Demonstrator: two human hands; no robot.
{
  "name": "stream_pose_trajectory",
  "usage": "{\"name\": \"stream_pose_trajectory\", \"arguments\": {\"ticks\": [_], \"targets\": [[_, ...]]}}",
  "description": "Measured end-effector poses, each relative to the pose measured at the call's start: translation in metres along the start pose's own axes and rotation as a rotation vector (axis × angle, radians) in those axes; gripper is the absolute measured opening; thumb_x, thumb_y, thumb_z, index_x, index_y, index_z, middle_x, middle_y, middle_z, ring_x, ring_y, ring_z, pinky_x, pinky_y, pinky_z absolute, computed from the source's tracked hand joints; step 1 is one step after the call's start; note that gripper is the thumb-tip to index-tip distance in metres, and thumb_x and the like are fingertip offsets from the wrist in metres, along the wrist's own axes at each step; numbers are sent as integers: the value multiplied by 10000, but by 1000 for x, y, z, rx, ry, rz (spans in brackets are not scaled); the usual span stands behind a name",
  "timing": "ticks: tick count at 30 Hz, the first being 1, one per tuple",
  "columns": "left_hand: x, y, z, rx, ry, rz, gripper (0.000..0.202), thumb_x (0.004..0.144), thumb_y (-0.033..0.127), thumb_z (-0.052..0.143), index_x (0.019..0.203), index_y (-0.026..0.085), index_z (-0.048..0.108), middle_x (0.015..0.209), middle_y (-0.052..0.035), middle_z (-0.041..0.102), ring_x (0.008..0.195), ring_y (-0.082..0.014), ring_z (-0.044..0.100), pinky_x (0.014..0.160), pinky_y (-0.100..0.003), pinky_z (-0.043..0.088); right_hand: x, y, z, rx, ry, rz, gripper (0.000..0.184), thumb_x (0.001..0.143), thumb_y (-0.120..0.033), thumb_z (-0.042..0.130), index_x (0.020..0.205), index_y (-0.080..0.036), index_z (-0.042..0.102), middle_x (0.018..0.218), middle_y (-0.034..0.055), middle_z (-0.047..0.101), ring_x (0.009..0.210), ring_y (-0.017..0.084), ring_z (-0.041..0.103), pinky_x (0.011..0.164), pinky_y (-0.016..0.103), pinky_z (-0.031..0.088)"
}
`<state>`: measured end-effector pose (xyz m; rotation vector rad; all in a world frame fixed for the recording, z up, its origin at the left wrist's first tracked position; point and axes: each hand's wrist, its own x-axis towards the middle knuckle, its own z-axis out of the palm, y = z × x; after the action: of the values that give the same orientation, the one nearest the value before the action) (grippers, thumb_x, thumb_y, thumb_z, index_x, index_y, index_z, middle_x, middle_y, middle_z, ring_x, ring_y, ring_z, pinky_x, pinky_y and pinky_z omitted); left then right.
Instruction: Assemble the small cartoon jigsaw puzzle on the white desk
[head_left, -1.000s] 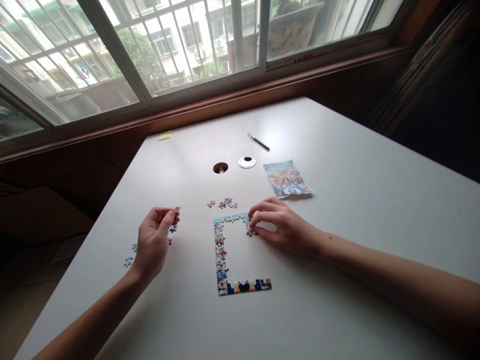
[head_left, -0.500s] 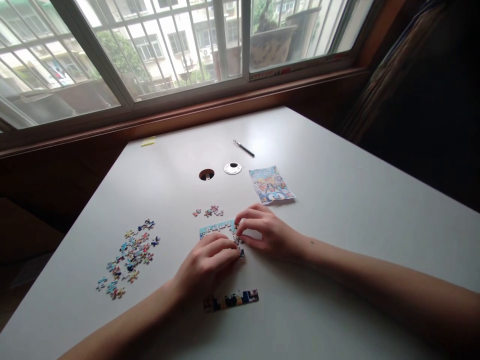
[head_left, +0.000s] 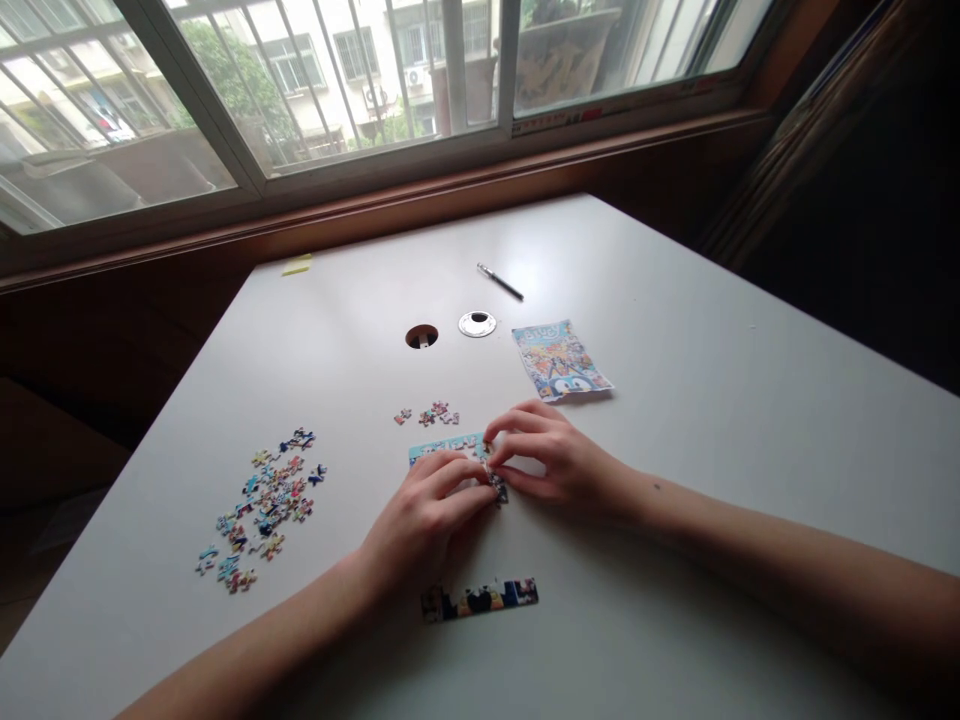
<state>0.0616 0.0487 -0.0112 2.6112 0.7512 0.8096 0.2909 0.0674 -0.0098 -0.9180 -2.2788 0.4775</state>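
Observation:
A partly joined jigsaw puzzle (head_left: 450,446) lies flat on the white table, its light-blue top edge showing and its middle hidden under my fingers. My left hand (head_left: 442,500) covers its lower left, with thumb and fingers pinched at the puzzle's right edge. From the right, my right hand (head_left: 540,455) meets that same edge, fingertips curled in and pressed on the pieces there. Which piece each hand grips is too small to tell. Below my left hand lies a separate joined strip of dark puzzle pieces (head_left: 480,598).
Loose puzzle pieces (head_left: 266,500) are heaped at the left, and a few more pieces (head_left: 435,413) lie beyond the puzzle. A creased picture sheet (head_left: 562,360), a pen (head_left: 500,281), a round metal cover (head_left: 477,324) and a cable hole (head_left: 421,337) are farther back, towards the window.
The view has shifted slightly, so everything on the table sits a little farther right. Both hands stay at the puzzle's right edge, with the left fingertips somewhat nearer the right ones.

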Motion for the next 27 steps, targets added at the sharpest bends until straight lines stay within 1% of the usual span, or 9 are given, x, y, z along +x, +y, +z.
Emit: {"name": "stream_pose_trajectory", "arguments": {"ticks": [3,5,8,13,18,21,25,27], "targets": [[0,3,-3,60,-39,27,207,935,128,561,1117,180,645,1170,-82,667,1160,-246,547,1008,-433,453,0,0,0,-5,-4,0,63,882,-190,648,886,-238,689,1048,50,689,1015,215,581,906,388,473],[0,6,-5,106,-61,37,229,918,131,565,1132,161,639,1166,-90,672,1166,-257,545,1016,-436,440,-1,0,0,-11,-4,1,66,881,-184,644,887,-236,685,1050,51,688,1014,216,582,907,389,471],[1,11,-5,153,-59,40,273,895,126,566,1159,141,633,1151,-101,678,1151,-263,552,1010,-428,434,-1,-1,-1,-12,-10,4,74,878,-177,638,894,-235,681,1054,51,683,1020,217,573,919,390,462],[0,15,-3,165,-48,33,331,878,135,560,1202,133,626,1175,-107,673,1144,-271,554,1020,-440,413,-1,-3,-4,-13,-53,-6,102,839,-181,651,925,-229,675,1089,58,661,1043,231,555,945,397,439],[-1,15,-5,159,-30,15,331,862,161,580,1188,165,636,1165,-80,687,1123,-267,568,1009,-460,384,-1,-5,-6,-35,-91,-2,125,825,-233,671,950,-227,660,1119,72,639,1052,243,541,954,414,428],[-1,14,-8,145,-34,3,318,857,153,573,1168,181,635,1155,-60,696,1114,-256,571,998,-458,358,0,-7,-7,-54,-106,1,139,819,-221,665,957,-225,655,1120,77,633,1057,248,538,954,419,425],[-2,12,-9,144,-33,11,259,851,148,575,1088,213,656,1171,-28,697,1105,-251,569,995,-464,317,0,-8,-8,-67,-118,1,160,809,-175,638,962,-219,646,1123,79,625,1067,250,532,961,420,420],[-2,12,-9,156,-35,6,251,850,152,581,1080,219,660,1173,-25,698,1110,-254,564,999,-464,304,-1,-7,-7,-74,-118,1,154,812,-178,634,962,-216,639,1127,78,623,1073,248,528,964,414,418]]}}
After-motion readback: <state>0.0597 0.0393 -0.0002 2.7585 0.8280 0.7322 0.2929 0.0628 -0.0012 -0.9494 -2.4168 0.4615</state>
